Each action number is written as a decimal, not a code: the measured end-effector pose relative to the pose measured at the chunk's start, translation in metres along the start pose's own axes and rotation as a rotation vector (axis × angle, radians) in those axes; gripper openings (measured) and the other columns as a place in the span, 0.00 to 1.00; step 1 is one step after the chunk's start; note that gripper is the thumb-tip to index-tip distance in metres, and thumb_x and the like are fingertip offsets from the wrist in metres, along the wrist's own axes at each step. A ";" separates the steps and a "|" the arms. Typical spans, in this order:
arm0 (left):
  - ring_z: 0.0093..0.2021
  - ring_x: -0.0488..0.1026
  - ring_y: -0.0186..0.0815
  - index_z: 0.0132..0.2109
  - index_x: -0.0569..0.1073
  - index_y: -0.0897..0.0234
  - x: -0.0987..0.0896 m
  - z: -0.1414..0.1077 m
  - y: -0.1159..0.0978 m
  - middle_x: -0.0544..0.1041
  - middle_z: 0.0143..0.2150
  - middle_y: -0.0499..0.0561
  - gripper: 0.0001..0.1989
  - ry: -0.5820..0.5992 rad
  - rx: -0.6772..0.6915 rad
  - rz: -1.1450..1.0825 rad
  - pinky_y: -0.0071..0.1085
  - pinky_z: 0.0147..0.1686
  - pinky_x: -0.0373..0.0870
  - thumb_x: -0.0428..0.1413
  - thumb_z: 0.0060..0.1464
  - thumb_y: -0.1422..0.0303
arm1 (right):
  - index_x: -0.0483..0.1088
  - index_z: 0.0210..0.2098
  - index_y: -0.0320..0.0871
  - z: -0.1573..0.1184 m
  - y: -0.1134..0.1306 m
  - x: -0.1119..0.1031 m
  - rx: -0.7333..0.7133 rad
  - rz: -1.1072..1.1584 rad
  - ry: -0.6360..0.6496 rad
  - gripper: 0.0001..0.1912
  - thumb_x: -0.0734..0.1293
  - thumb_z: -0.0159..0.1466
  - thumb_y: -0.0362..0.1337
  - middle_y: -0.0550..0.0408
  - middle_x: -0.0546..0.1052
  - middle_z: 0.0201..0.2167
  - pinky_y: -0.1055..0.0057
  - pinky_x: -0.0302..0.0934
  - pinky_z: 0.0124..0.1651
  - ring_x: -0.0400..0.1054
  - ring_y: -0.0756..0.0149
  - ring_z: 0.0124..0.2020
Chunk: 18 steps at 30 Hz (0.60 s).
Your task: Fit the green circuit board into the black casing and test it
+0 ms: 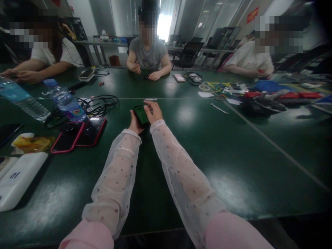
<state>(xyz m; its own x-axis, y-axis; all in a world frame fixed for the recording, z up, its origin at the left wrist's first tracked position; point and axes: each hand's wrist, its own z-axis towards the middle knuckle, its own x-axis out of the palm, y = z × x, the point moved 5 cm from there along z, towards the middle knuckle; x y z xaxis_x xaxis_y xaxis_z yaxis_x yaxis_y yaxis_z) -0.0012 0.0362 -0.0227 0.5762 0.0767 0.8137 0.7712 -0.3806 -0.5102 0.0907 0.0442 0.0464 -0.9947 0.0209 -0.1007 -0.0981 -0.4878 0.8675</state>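
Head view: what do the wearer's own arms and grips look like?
The left sleeve and right sleeve are sheer white with dark dots, gathered at the wrists, with pink cloth at their upper ends. A pale band shows through the left one. The left grip and right grip are gloveless.

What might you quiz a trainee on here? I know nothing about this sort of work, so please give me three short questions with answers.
1. True or false: the left hand holds a phone, with the right hand at its screen.

2. Pick one: what colour is the cap on the bottle nearer the hands?
A) Red
B) Blue
C) Yellow

3. Fill in: on the table, beyond and to the right of the hands, lies a slim metal ___.

Key:
1. True
2. B
3. Wrench
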 end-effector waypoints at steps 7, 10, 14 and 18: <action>0.35 0.74 0.39 0.46 0.72 0.67 -0.013 0.009 -0.003 0.75 0.31 0.55 0.40 -0.065 0.017 0.012 0.34 0.40 0.71 0.38 0.50 0.36 | 0.69 0.40 0.48 -0.001 -0.070 -0.020 0.576 0.644 -0.116 0.09 0.60 0.65 0.42 0.60 0.75 0.26 0.75 0.68 0.32 0.70 0.72 0.27; 0.34 0.74 0.38 0.46 0.72 0.67 -0.013 0.007 -0.003 0.75 0.30 0.54 0.40 -0.067 0.013 0.030 0.35 0.39 0.71 0.37 0.50 0.36 | 0.68 0.38 0.47 -0.016 -0.088 -0.028 0.792 0.929 -0.158 0.10 0.57 0.67 0.41 0.57 0.76 0.28 0.74 0.70 0.32 0.73 0.70 0.30; 0.31 0.74 0.37 0.43 0.72 0.67 -0.011 0.006 -0.003 0.75 0.30 0.54 0.40 -0.047 0.008 0.056 0.34 0.37 0.71 0.37 0.50 0.36 | 0.67 0.39 0.45 -0.023 -0.094 -0.035 0.829 1.092 -0.193 0.14 0.52 0.69 0.41 0.54 0.78 0.33 0.73 0.71 0.34 0.74 0.69 0.34; 0.31 0.73 0.37 0.42 0.72 0.67 -0.011 0.007 -0.003 0.75 0.29 0.54 0.39 -0.031 0.007 0.062 0.34 0.37 0.71 0.38 0.50 0.36 | 0.67 0.39 0.43 -0.022 -0.095 -0.032 0.816 1.087 -0.162 0.13 0.53 0.69 0.39 0.53 0.78 0.32 0.74 0.71 0.35 0.74 0.70 0.34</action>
<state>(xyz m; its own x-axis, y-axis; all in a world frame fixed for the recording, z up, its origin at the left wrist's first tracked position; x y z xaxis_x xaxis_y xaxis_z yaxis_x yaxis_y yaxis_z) -0.0082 0.0431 -0.0321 0.6309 0.0819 0.7715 0.7358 -0.3787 -0.5614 0.1322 0.0710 -0.0433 -0.5685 0.0894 0.8178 0.7931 0.3234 0.5161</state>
